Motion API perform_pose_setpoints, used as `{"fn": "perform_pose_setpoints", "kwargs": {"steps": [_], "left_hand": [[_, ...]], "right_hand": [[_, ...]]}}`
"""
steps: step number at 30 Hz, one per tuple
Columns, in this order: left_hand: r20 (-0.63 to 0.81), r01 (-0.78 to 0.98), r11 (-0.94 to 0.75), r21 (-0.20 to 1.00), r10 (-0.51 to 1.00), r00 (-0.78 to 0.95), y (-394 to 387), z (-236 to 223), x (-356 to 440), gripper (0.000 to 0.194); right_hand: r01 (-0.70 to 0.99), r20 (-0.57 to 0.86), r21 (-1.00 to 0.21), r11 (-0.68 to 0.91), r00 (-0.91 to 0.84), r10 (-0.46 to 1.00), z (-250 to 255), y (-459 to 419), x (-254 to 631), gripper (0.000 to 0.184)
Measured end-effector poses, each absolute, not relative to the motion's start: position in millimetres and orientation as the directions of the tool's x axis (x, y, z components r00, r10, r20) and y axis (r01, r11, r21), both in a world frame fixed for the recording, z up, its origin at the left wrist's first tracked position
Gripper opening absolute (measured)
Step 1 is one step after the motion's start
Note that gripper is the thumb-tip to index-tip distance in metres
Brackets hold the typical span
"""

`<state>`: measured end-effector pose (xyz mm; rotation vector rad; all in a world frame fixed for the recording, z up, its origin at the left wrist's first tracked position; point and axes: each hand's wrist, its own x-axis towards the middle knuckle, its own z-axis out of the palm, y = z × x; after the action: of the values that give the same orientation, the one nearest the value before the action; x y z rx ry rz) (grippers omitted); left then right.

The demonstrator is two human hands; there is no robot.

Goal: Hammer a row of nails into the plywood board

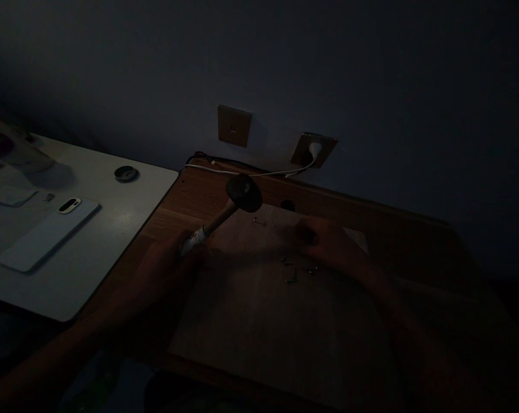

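Wooden desk (173,198) viewed from above, a wooden board (259,327) at centre, a white tabletop (121,229) at 9 o'clock, and a white plug (314,150) in a wall socket at 1 o'clock. Left hand (165,275) closes firmly around the handle of a rubber mallet (243,193), head raised above the board. Right hand (324,244) curls over the board; any hold is indiscernible in the dimness. Small screws (290,269) lie at its 7 o'clock.
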<state>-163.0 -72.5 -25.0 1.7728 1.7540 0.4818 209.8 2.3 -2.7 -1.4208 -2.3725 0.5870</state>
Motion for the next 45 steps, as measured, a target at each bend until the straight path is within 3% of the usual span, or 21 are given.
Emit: {"fn": "perform_pose_setpoints", "kwargs": {"steps": [4,7,16,40,45], "left_hand": [[-0.122,0.776,0.043,0.63,0.992,0.044,-73.4,-25.1,-162.6,0.036],[-0.122,0.77,0.026,0.637,0.99,0.068,-75.3,-21.5,-159.9,0.033],[-0.152,0.796,0.021,0.605,0.984,0.089,-74.9,-24.7,-159.4,0.027],[-0.127,0.768,0.003,0.64,0.987,0.101,-75.5,-22.1,-158.1,0.031],[-0.115,0.765,-0.029,0.643,0.984,0.133,-75.0,-24.2,-160.6,0.031]], "right_hand": [[0.652,0.262,-0.583,0.484,-0.413,0.872,-18.7,22.1,182.1,0.022],[0.61,0.314,-0.597,0.521,-0.42,0.851,-33.5,33.4,169.4,0.024],[0.651,0.316,-0.509,0.562,-0.466,0.826,-40.9,39.0,155.3,0.028],[0.637,0.282,-0.523,0.566,-0.498,0.82,-47.4,34.7,153.4,0.028],[0.639,0.349,-0.502,0.583,-0.467,0.812,-53.7,32.8,153.9,0.025]]}}
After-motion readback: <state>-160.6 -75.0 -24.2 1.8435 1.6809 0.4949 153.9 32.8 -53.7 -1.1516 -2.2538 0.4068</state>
